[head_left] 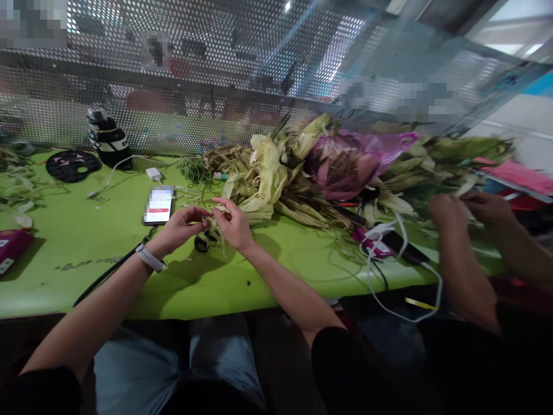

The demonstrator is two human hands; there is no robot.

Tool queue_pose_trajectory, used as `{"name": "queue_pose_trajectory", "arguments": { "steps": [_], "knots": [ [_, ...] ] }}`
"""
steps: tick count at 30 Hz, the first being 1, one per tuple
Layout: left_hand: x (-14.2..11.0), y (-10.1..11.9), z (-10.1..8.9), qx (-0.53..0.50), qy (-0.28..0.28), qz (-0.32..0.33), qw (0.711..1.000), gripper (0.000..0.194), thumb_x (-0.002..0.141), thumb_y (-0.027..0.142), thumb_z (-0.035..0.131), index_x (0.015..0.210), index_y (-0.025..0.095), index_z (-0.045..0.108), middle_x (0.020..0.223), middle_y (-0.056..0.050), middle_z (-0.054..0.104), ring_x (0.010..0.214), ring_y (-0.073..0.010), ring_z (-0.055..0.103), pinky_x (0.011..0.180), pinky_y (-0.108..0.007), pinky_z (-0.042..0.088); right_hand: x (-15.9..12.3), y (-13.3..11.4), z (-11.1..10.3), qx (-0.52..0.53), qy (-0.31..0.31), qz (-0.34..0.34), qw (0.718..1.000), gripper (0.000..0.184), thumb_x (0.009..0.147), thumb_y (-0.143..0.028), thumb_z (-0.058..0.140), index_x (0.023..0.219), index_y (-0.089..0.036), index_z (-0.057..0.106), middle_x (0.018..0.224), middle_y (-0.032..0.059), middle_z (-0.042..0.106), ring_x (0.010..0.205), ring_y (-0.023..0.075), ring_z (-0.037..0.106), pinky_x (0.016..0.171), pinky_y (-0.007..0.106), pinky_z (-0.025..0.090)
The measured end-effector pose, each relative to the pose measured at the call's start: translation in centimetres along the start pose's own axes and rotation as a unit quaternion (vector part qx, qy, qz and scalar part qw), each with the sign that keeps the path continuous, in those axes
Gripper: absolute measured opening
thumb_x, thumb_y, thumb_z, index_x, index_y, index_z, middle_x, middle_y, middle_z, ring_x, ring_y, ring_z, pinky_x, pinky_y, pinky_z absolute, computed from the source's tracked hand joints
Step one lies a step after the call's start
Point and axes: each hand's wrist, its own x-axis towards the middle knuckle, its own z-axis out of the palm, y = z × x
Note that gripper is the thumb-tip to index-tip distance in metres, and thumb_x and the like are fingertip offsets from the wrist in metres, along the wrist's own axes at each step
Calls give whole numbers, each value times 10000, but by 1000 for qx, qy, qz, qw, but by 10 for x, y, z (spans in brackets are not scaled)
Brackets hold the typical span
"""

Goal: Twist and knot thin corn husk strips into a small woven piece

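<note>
My left hand [189, 225] and my right hand [234, 223] meet above the green table [233, 288], fingers pinched together. Between them are pale, thin corn husk strips [219, 226], with loose ends hanging below the fingers. Both hands are closed on these strips, though the fingers partly cover them. Just beneath lie scissors [201, 244] with black handles, partly hidden by my hands. A large pile of dry corn husks [265, 173] rises behind my right hand. A lit phone [158, 206] rests beyond my left wrist, with its black strap [110, 271] running toward the table's front edge.
A black bottle [109, 141] and a black palette-like disc [72, 165] stand near the perforated metal screen [173, 109]. Green string [193, 169] lies by the husks. A pink plastic bag [341, 167], white cables [369, 276] and another person's hands [449, 214] are on the right.
</note>
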Motion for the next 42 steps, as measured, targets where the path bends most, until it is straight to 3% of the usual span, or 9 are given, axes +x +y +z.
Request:
{"name": "queue_pose_trajectory", "arguments": {
  "steps": [5,14,19,23,27,32,35,38,42],
  "knots": [
    [-3,2,8,-81,24,0,996,296,698,232,805,933,163,639,868,-18,670,805,-127,631,782,-287,512,-1,3,5,44,11,25,999,336,905,-421,538,1144,-198,614,1153,69,675,917,159,646,809,274,522],
    [-2,-4,9,-66,70,36,995,386,655,180,825,950,164,577,840,7,622,783,-109,617,760,-273,521,1,2,8,113,31,60,991,318,879,-415,567,1111,-199,596,1092,63,689,951,164,661,836,283,531],
    [-2,-3,8,-51,79,65,993,428,687,165,802,1034,189,553,821,31,572,769,-97,612,755,-259,529,1,1,8,150,24,98,984,485,851,-390,613,1281,-223,461,1117,67,654,803,127,632,656,238,518],
    [1,-3,3,-51,99,78,991,444,704,166,787,1079,195,552,834,28,570,796,-108,622,789,-279,536,8,0,-4,115,-17,172,978,580,811,-355,661,1323,-217,428,1089,73,629,681,114,589,491,216,464],
    [3,-5,-1,-51,118,74,989,466,693,167,789,1099,195,562,831,24,579,797,-110,622,776,-270,529,17,-1,-24,86,-115,245,959,636,747,-403,739,1278,-170,478,800,16,638,521,94,486,379,201,362],
    [6,-8,-2,-84,128,70,986,455,672,170,797,1075,186,587,811,30,581,807,-115,638,818,-290,529,21,-9,-45,132,-146,231,953,685,683,-376,806,1267,-173,510,635,-51,588,481,76,455,397,190,340],
    [6,-8,-2,-101,135,58,984,451,652,175,813,1047,171,596,795,31,593,798,-115,639,834,-300,526,20,-13,-51,219,-129,196,947,450,665,-352,807,1047,-192,631,663,-63,575,506,53,472,461,191,409],
    [5,-7,-1,-113,137,43,983,451,642,178,825,1035,167,604,797,29,597,783,-107,633,808,-285,525,17,-15,-50,309,-137,217,916,320,632,-325,823,878,-188,671,731,-41,622,585,61,543,552,210,477],
    [4,-4,0,-124,134,31,983,435,636,177,829,1009,170,607,796,29,586,767,-108,627,769,-278,524,14,-15,-38,369,-133,232,890,420,553,-285,873,924,-208,691,832,-16,679,710,92,617,633,232,509]
  ]
}}
